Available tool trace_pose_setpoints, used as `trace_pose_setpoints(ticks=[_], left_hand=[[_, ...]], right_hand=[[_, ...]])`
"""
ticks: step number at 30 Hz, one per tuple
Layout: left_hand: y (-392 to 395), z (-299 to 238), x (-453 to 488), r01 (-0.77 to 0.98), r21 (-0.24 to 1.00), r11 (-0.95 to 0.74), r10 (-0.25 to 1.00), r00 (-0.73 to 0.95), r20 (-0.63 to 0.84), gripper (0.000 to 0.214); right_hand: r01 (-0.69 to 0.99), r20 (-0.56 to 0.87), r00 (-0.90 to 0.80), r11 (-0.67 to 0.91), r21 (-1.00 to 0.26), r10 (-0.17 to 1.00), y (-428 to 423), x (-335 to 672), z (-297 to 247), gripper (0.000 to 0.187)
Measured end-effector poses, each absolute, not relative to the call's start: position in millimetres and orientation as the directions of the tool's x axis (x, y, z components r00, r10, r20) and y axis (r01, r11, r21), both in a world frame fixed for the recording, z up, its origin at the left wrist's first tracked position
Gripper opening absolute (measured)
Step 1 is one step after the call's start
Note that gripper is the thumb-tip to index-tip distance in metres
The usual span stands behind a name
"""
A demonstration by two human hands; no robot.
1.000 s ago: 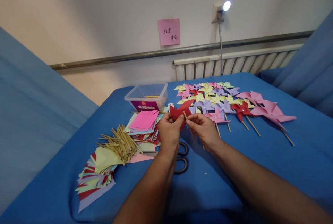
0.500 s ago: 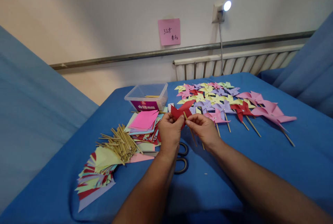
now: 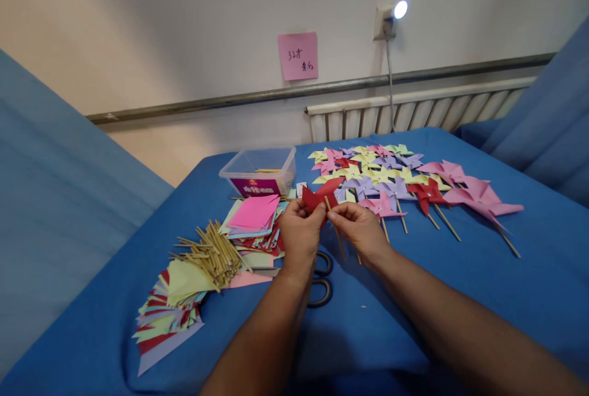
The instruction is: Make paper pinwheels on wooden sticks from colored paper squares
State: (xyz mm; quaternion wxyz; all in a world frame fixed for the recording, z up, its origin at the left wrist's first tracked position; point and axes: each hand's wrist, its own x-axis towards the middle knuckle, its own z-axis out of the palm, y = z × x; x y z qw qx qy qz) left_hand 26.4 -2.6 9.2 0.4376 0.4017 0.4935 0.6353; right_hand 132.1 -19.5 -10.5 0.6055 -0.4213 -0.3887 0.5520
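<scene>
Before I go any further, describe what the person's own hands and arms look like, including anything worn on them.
The left hand and right hand are ungloved. Both forearms are bare as far as the picture shows, with no sleeve in view. No watch, bracelet or marking shows on either wrist; small rings are hard to rule out.

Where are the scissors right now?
In the head view, the scissors lie just below the middle, partly hidden by the left wrist: black handles to its right, blades to its left, pointing toward the stick pile.
</scene>
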Motion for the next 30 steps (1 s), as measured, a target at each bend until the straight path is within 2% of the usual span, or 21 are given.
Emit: trace_pose_setpoints(ticks=[7,17,25,30], left_hand=[[-4.7,9.9,26.6,-0.123,0.982,-0.14,0.953,-0.287,0.1,0.028],[-2.4,8.8,23.9,-0.105,0.982,-0.157,0.945,-0.305,0.118,0.029],[-4.5,10.8,24.9,-0.115,0.981,-0.157,0.947,-0.3,0.116,0.028],[-8.0,14.5,26.8,-0.046,0.982,-0.182,0.943,-0.293,0.161,0.022]], right_hand=[[-0.349,0.002,0.069,0.026,-0.937,0.998,-20.9,131.9,-8.3,0.039],[-0.394,0.001,0.047,0.019,-0.919,0.999,-22.2,131.4,-13.6,0.035],[-0.349,0.013,0.045,0.028,-0.937,0.999,-23.9,134.0,-13.8,0.032],[-0.364,0.02,0.028,0.029,-0.931,0.999,-22.1,134.3,-17.3,0.031]])
